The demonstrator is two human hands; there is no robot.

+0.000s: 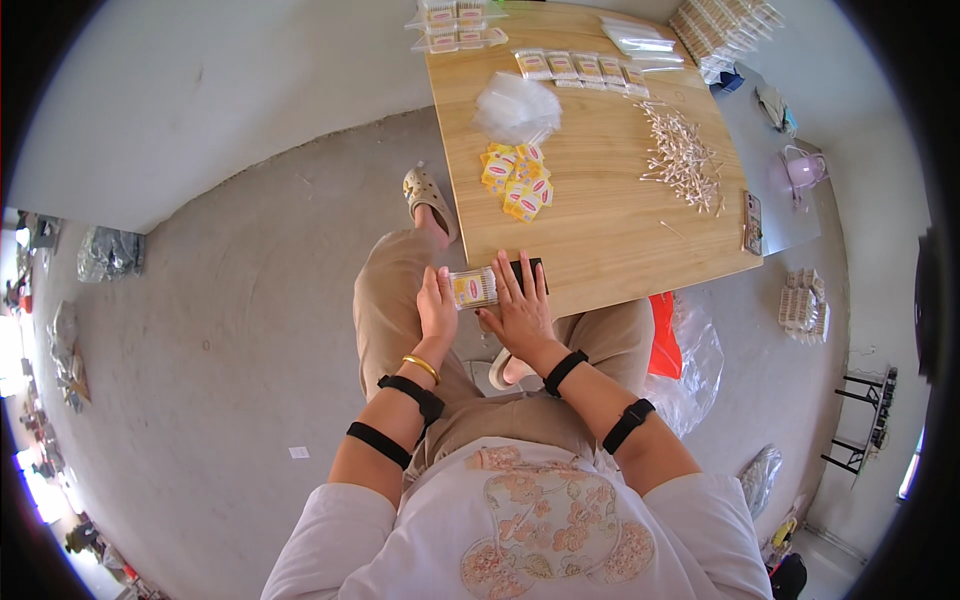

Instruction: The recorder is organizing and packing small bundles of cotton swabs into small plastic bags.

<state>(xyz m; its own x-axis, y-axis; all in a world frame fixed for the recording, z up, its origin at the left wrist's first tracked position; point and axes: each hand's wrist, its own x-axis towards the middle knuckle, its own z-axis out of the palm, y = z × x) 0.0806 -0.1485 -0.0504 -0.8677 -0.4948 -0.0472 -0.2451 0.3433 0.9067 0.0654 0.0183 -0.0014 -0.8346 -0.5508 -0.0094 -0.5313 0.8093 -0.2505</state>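
My left hand (436, 308) is closed around the left end of a clear pack of cotton swabs (472, 289) with a yellow and white label card, at the near left corner of the wooden table (600, 235). From the right, my right hand (523, 315) lies with fingers stretched and spread over the pack's right end and a flat black object (540, 272) on the table edge. What that black object is, I cannot tell. Beyond my hands lie several yellow label cards (518, 185), and behind them a heap of clear plastic bags (517, 108).
Loose cotton swabs (685, 160) are piled on the table's right side, with a phone (752, 222) at the right edge. Filled packs (580, 68) stand in a row farther back, with more stacked packs (458, 22) at the far left. A red bag (665, 335) hangs below the near edge.
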